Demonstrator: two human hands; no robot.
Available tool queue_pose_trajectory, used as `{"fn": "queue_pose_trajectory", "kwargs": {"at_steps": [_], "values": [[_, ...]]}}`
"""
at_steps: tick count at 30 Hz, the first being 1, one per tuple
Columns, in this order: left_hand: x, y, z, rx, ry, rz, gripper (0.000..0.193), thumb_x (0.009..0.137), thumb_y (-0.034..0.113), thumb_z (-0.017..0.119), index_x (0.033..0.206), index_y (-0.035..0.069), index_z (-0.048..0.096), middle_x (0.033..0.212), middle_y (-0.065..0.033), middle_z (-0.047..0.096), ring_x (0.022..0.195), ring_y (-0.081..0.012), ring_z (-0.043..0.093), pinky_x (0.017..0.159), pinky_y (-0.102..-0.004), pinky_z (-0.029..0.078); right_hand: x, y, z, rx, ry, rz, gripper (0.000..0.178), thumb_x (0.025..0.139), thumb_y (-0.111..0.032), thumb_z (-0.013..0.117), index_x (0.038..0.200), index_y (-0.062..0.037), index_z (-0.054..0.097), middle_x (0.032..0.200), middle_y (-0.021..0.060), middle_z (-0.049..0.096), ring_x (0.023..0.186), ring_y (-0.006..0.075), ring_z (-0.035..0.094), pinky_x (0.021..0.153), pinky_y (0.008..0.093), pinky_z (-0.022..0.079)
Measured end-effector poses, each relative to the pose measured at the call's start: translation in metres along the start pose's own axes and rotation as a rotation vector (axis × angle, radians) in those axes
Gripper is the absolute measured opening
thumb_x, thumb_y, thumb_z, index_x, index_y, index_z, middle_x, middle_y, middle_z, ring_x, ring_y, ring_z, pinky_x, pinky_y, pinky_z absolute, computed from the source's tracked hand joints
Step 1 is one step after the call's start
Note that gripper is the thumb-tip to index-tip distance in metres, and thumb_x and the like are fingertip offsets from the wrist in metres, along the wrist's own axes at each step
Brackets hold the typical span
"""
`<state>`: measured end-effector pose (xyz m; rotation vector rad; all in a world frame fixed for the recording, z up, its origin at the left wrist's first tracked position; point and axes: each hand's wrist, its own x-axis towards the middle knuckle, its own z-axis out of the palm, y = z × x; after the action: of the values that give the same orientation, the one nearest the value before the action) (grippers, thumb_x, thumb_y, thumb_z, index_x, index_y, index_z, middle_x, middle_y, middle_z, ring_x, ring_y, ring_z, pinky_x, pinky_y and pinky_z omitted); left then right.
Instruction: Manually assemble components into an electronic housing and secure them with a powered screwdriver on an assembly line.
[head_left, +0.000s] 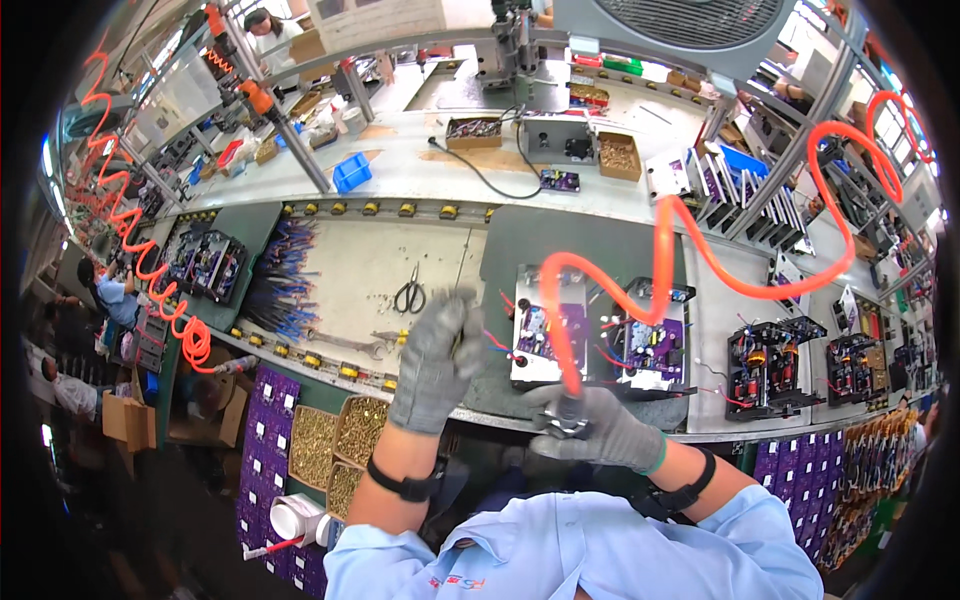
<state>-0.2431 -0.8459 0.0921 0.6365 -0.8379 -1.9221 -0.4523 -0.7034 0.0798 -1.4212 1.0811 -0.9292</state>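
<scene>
My right hand (605, 430), in a grey glove, is wrapped round an air screwdriver (568, 414) at the bench's front edge. An orange coiled air hose (660, 260) rises from the tool's top. My left hand (435, 365), also gloved, is raised over the bench with its fingers curled; whatever they hold is too small to make out. Between and beyond my hands, on a dark green mat, lies an open unit (540, 335) with a purple circuit board and red wires. A second such unit (650, 345) is to its right. Black-handled scissors (410, 292) lie left of my left hand.
Blue and black wire bundles (285, 275) and a wrench (345, 343) lie at left. Below the bench edge are boxes of brass-coloured screws (315, 447), a white jar (293, 518) and purple boards (268, 425). More black-framed units (770, 365) stand right; a blue bin (351, 173) sits behind.
</scene>
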Motion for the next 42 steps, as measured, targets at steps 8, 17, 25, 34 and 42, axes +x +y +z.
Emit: {"fn": "queue_pose_trajectory", "kwargs": {"at_steps": [8, 17, 25, 34, 42], "values": [[-0.053, -0.094, -0.032, 0.016, -0.039, -0.555, 0.026, 0.099, 0.032, 0.072, 0.103, 0.008, 0.063, 0.072, -0.0028, 0.061, 0.045, -0.0101, 0.049, 0.038, -0.0221, 0.037, -0.088, -0.010, -0.079, 0.309, 0.472, 0.058, 0.048, 0.081, -0.016, 0.087, 0.123, -0.0068, 0.064, 0.114, 0.0057, 0.067, 0.107, 0.0178, 0.066, 0.095, 0.0344, 0.055], [-0.055, -0.161, 0.016, -0.131, -0.168, -0.737, 0.031, 0.098, 0.026, 0.073, 0.118, 0.004, 0.062, 0.089, -0.0073, 0.070, 0.060, -0.0146, 0.060, 0.048, -0.0246, 0.044, -0.115, -0.006, -0.139, 1.036, 0.841, -0.233, 0.037, 0.086, -0.010, 0.080, 0.119, -0.0070, 0.062, 0.108, 0.0108, 0.068, 0.098, 0.0265, 0.072, 0.090, 0.0486, 0.063], [-0.052, -0.179, 0.058, -0.108, -0.130, -0.596, 0.027, 0.099, 0.027, 0.071, 0.108, 0.003, 0.061, 0.077, -0.0021, 0.057, 0.059, -0.0100, 0.050, 0.052, -0.0245, 0.041, -0.103, -0.004, -0.171, 1.002, 0.702, -0.316, 0.039, 0.088, -0.007, 0.075, 0.123, -0.0092, 0.060, 0.112, 0.0088, 0.068, 0.102, 0.0251, 0.070, 0.094, 0.0465, 0.061], [-0.050, -0.177, 0.077, -0.074, -0.023, -0.530, 0.023, 0.106, 0.032, 0.061, 0.103, 0.010, 0.056, 0.076, 0.0040, 0.047, 0.056, -0.0054, 0.038, 0.049, -0.0214, 0.033, -0.077, -0.007, -0.163, 0.843, 0.703, -0.361, 0.050, 0.084, -0.014, 0.079, 0.128, -0.0074, 0.055, 0.112, 0.0084, 0.064, 0.098, 0.0228, 0.069, 0.087, 0.0417, 0.063], [-0.023, -0.166, 0.019, -0.040, 0.111, -0.547, 0.030, 0.106, 0.040, 0.060, 0.104, 0.011, 0.065, 0.079, 0.0043, 0.059, 0.053, -0.0042, 0.047, 0.041, -0.0205, 0.035, -0.010, -0.020, -0.128, 0.797, 0.541, -0.425, 0.054, 0.082, -0.015, 0.088, 0.125, -0.0089, 0.055, 0.109, 0.0071, 0.063, 0.092, 0.0196, 0.069, 0.093, 0.0434, 0.060]]}}
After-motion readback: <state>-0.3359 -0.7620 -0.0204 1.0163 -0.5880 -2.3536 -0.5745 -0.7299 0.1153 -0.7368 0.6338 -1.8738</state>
